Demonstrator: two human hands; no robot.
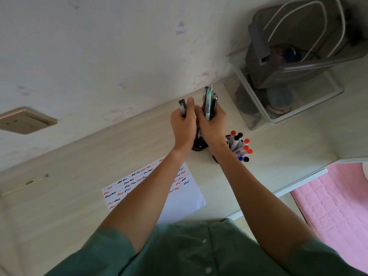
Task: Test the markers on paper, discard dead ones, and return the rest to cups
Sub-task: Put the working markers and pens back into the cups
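Pale wood-grain desk (79,196) against a mottled wall. Behind the squiggle-marked paper (179,200): left hand (182,126) gripping two pens (182,108); right hand (212,124) clutching a bundle of pens (209,102) over a black cup (199,145).

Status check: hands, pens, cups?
Left hand grips two dark pens. Right hand grips pen bundle above black cup. Marker cup full beside it. Nothing blocking.

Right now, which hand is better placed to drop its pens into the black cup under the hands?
Probably the right hand: its bundle of pens sits nearly above the black cup. The left hand grips two dark pens slightly further left.
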